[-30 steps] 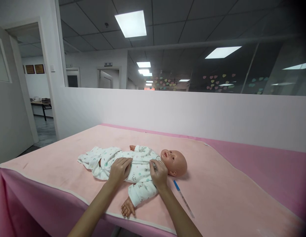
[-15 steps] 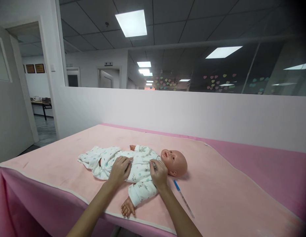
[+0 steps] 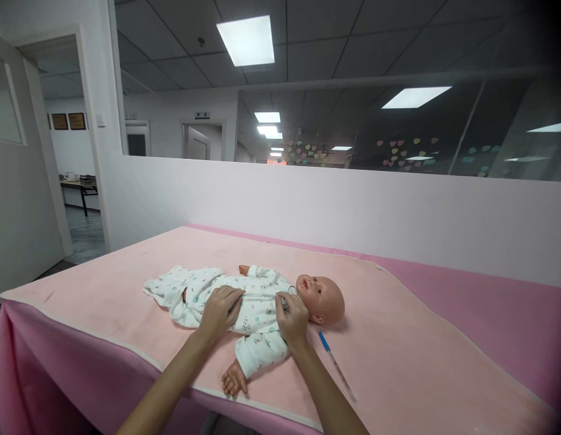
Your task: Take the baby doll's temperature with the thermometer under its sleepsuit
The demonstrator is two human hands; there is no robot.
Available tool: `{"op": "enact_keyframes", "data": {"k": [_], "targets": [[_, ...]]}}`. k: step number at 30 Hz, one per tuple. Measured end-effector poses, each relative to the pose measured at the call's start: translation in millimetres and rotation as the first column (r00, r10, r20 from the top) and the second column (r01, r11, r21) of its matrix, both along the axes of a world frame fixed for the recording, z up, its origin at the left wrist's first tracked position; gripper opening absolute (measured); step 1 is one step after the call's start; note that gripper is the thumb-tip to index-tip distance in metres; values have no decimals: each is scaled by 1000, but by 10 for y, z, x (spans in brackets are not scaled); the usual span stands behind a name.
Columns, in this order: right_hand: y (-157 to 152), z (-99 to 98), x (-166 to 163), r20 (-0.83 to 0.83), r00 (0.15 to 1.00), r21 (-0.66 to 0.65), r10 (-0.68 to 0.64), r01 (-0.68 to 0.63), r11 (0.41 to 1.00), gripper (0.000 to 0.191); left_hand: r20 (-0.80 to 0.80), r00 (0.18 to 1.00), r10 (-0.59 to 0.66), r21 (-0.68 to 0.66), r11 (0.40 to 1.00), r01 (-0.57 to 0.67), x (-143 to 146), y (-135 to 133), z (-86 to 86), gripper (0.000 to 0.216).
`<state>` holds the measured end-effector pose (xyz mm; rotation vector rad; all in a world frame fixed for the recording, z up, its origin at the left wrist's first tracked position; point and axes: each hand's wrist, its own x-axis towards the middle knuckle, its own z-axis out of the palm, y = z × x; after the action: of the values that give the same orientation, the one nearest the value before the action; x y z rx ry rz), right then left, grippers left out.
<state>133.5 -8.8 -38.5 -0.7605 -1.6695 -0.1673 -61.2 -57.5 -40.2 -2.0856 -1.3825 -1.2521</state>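
A baby doll lies on its back with its head to the right. It wears a white patterned outfit with long sleeves; the leg part lies flat and rumpled at the left. My left hand is closed on the front of the outfit at the doll's belly. Near the doll's neck, my right hand pinches the outfit's front edge. Between the two hands the cloth edge runs in a fairly straight line. Both sets of fingertips are partly hidden.
A thermometer-like stick with a blue cap lies right of my right forearm. The pink padded mat covers the table, and its front edge runs below the doll. Behind stands a white half wall with glass above. An open doorway is at the left.
The cloth edge between my hands looks straighter and tauter. Both hands stay at nearly the same places on the doll; the view has shifted slightly.
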Motion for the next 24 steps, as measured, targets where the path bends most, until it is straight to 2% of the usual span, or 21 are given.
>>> {"op": "enact_keyframes", "data": {"k": [9, 16, 24], "targets": [[3, -7, -4, 1, 1000, -2, -3, 3, 1000, 18, 35, 999, -25, 25, 999, 24, -5, -3, -11, 19], [-7, 9, -1, 10, 1000, 1, -10, 10, 1000, 18, 91, 996, 21, 10, 1000, -22, 53, -56, 40, 12], [-14, 9, -2, 7, 1000, 16, -13, 13, 1000, 17, 138, 990, 30, -1, 1000, -30, 50, -29, 4, 11]]}}
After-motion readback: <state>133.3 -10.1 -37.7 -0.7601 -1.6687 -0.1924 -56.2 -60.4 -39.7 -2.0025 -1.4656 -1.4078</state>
